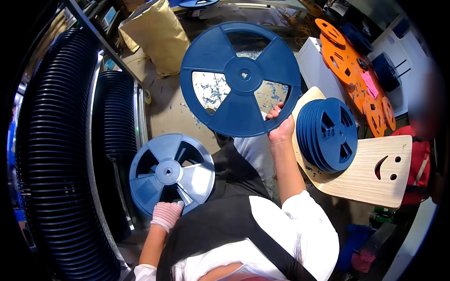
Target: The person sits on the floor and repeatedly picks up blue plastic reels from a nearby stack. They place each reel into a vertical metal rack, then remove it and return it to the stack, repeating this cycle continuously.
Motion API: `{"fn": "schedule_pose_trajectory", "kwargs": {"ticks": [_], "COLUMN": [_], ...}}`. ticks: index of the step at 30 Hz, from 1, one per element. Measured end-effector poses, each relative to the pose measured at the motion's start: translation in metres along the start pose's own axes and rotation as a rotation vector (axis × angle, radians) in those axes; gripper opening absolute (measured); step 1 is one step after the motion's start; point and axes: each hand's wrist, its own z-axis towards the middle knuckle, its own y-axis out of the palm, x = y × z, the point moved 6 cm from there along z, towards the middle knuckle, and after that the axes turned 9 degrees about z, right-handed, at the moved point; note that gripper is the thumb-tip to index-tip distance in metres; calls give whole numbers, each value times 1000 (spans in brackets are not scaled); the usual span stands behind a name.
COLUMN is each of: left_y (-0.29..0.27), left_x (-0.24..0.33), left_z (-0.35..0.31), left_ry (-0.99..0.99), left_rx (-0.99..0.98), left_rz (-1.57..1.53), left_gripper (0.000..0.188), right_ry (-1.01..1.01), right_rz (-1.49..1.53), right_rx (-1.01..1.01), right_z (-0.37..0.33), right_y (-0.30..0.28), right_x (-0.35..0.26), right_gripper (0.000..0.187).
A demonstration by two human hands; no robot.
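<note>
In my right hand (281,122), which is bare, a large blue plastic reel (220,49) is held up by its lower right rim, the fingers hooked through a cutout. My left hand (167,214), in a striped glove with grey fingertips, grips the lower rim of a second blue reel (149,184), lower and further left. This one shines in the light. Both reels have a hub with a small centre hole and three wide openings. The two reels are apart from each other.
A stack of smaller blue reels (330,133) rests on a wooden chair (375,175) at right. Tall racks of dark reels (56,154) stand at left. Behind are a brown paper sack (159,37), an orange board (347,70) on a white cabinet, and blue scraps on the floor (176,105).
</note>
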Motion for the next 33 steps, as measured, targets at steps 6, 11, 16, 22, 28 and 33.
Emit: {"fn": "schedule_pose_trajectory", "kwargs": {"ticks": [6, 11, 16, 22, 28, 33], "left_y": [6, 10, 4, -13, -26, -53], "left_x": [3, 2, 0, -4, -19, -30], "left_z": [4, 9, 7, 10, 13, 15], "left_ry": [27, 39, 43, 32, -5, -48], "left_rx": [27, -8, 36, 145, 298, 350], "left_rz": [21, -7, -39, -6, -5, -81], "left_gripper": [11, 12, 12, 18, 11, 57], "right_ry": [15, 66, 165, 229, 242, 311], "right_rz": [-99, -126, -133, -132, -210, -202], "right_rx": [1, 1, -36, -36, -53, -19], "right_z": [0, -1, 6, 8, -1, -7], "right_y": [5, 5, -4, -3, 11, 3], "right_x": [25, 43, 57, 82, 101, 114], "right_gripper": [17, 18, 21, 25, 22, 21]}}
